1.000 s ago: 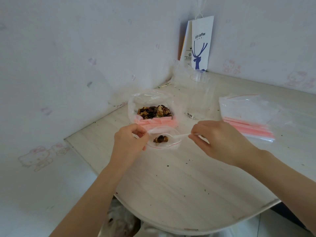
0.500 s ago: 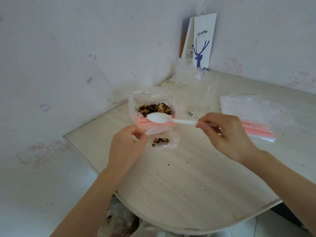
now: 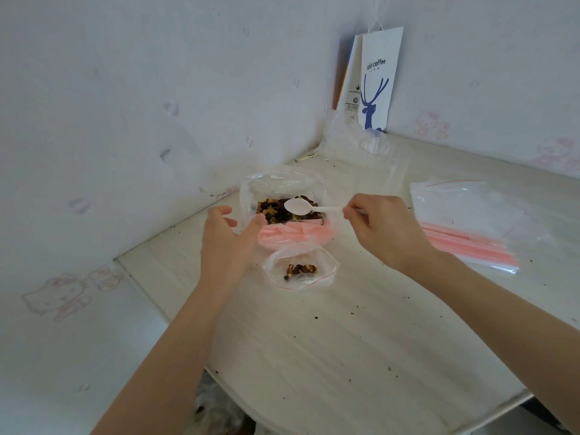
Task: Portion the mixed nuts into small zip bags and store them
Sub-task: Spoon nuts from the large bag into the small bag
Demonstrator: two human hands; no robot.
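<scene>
A large clear bag (image 3: 251, 196) with mixed nuts (image 3: 276, 211) inside stands open at the table's back left. In front of it lies a small zip bag (image 3: 301, 271) holding a few nuts, its mouth open. My right hand (image 3: 383, 227) pinches the handle of a white plastic spoon (image 3: 301, 207), whose empty bowl hovers over the nuts in the large bag. My left hand (image 3: 226, 240) is spread open at the left side of the large bag, thumb near its folded pink rim, holding nothing.
A stack of empty zip bags (image 3: 464, 221) with pink strips lies to the right. A white paper coffee bag (image 3: 373, 83) leans in the corner beside crumpled clear plastic (image 3: 370, 152). Crumbs dot the pale table (image 3: 345, 340); its curved edge is near me.
My left hand let go of the small zip bag and moved up to the large bag, opening. My right hand carried the emptied spoon from the small bag to over the nuts.
</scene>
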